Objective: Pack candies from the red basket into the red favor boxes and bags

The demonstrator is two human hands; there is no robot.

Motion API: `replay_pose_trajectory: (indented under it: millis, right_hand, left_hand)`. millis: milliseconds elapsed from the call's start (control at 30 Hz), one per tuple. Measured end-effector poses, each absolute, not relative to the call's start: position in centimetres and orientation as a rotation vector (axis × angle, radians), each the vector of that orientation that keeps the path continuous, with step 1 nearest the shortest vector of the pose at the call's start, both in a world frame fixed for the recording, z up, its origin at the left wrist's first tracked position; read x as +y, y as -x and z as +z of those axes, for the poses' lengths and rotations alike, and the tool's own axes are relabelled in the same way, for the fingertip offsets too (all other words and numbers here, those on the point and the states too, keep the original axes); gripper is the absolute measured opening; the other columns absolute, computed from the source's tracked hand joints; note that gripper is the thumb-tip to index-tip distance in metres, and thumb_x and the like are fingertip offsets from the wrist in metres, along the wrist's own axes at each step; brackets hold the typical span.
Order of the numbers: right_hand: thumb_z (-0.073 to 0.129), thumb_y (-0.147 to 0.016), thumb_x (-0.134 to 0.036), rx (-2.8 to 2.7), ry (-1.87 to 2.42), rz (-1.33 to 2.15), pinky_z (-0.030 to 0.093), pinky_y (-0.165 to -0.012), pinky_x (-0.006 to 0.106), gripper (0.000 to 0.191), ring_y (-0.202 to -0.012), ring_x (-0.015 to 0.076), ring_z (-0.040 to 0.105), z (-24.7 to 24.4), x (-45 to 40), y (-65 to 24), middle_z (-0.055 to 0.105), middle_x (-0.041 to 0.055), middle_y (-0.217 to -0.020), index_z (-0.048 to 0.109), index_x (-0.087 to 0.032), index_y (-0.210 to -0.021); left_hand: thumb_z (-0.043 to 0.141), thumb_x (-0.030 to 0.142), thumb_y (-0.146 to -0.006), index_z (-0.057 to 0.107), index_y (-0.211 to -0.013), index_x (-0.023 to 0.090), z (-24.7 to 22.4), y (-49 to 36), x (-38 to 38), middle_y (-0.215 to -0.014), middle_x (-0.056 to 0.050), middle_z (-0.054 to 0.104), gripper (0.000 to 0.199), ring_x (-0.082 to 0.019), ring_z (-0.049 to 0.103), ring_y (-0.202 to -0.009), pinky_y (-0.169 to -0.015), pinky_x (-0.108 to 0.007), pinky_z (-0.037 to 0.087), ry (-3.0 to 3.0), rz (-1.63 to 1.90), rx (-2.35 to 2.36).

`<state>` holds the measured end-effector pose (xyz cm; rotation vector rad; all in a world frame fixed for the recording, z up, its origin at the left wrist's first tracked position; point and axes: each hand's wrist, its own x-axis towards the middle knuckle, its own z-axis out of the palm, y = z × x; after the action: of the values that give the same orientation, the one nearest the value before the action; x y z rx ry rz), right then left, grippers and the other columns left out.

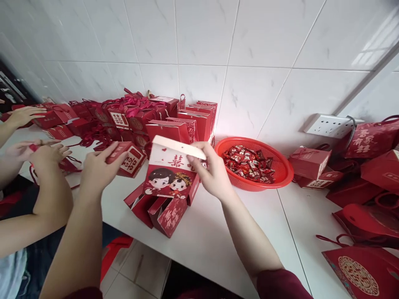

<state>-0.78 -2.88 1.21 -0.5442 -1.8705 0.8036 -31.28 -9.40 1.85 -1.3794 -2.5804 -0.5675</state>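
My right hand (212, 171) pinches the pale top edge of a red and white gift bag (171, 176) printed with a cartoon couple. The bag is tilted, above two small open red boxes (172, 216) on the table. Around the left end of a small red gift box (132, 161) with a white double-happiness panel, my left hand (101, 168) has its fingers closed. Behind the bag stands a row of upright red gift bags (199, 120). What is inside the held bag cannot be seen.
A red plastic basket (283, 168) of wrapped sweets (249, 164) sits right of my right hand. Finished-looking red boxes (137, 118) line the tiled wall. More red bags (361, 265) lie at right, below a power strip (330, 125). Other people's hands (46, 155) work at left.
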Motion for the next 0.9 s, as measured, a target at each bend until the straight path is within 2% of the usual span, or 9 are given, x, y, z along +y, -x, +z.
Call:
replay_pose_trajectory:
  millis: [100,267,400,533,733,900]
  right_hand:
    - [0.049,-0.093,-0.041,-1.74,0.593,0.89,0.046,-0.064,0.025,0.02,-0.069,0.0126,0.053,0.3,-2.0,0.6,0.055,-0.0013,-0.08,0.047,-0.023,-0.101]
    - [0.054,-0.091,-0.035,-1.599,0.577,0.857,0.044,-0.061,0.025,0.013,-0.065,0.0112,0.05,0.5,-1.7,-0.9,0.051,-0.0019,-0.077,0.049,-0.023,-0.094]
    - [0.062,-0.087,-0.031,-1.465,0.547,0.71,0.04,-0.055,0.024,0.012,-0.061,0.0105,0.046,0.7,-2.0,-3.0,0.049,-0.003,-0.073,0.055,-0.023,-0.093]
    - [0.067,-0.083,-0.025,-1.387,0.548,0.604,0.04,-0.056,0.025,0.011,-0.062,0.0106,0.047,0.6,-2.4,-4.6,0.052,-0.0025,-0.073,0.06,-0.023,-0.092]
    - [0.068,-0.083,-0.022,-1.376,0.579,0.531,0.041,-0.054,0.025,0.01,-0.061,0.0111,0.048,1.3,-3.3,-6.1,0.054,-0.0026,-0.071,0.061,-0.023,-0.09]
    - [0.067,-0.084,-0.024,-1.392,0.615,0.457,0.041,-0.051,0.025,0.008,-0.059,0.0108,0.048,1.6,-3.4,-6.8,0.053,-0.0028,-0.07,0.06,-0.023,-0.09]
  left_hand:
    - [0.024,0.081,-0.081,0.03,-0.149,0.035,0.3,31.2,-8.1,-0.134,-0.011,0.043,0.082,-0.038,0.045,-0.122,-0.098,-0.052,0.041,1.419,-0.6,-2.671]
    - [0.031,0.082,-0.076,0.037,-0.147,0.036,-1.5,31.0,-7.7,-0.13,-0.018,0.047,0.085,-0.046,0.045,-0.121,-0.09,-0.055,0.042,1.418,-0.567,-2.741]
    - [0.037,0.079,-0.077,0.043,-0.143,0.04,-1.6,31.2,-9.4,-0.128,-0.017,0.048,0.077,-0.046,0.048,-0.116,-0.086,-0.058,0.043,1.343,-0.681,-2.649]
    - [0.039,0.077,-0.079,0.043,-0.143,0.039,-1.8,31.4,-10.7,-0.128,-0.016,0.049,0.074,-0.048,0.047,-0.116,-0.086,-0.06,0.042,1.31,-0.667,-2.601]
    - [0.042,0.074,-0.079,0.043,-0.143,0.036,-4.4,31.8,-10.0,-0.126,-0.018,0.052,0.075,-0.045,0.049,-0.114,-0.087,-0.057,0.043,1.454,-0.582,-2.665]
    - [0.041,0.074,-0.08,0.038,-0.147,0.031,-6.1,32.7,-8.6,-0.128,-0.017,0.052,0.08,-0.042,0.047,-0.122,-0.093,-0.052,0.043,1.538,-0.564,-2.749]
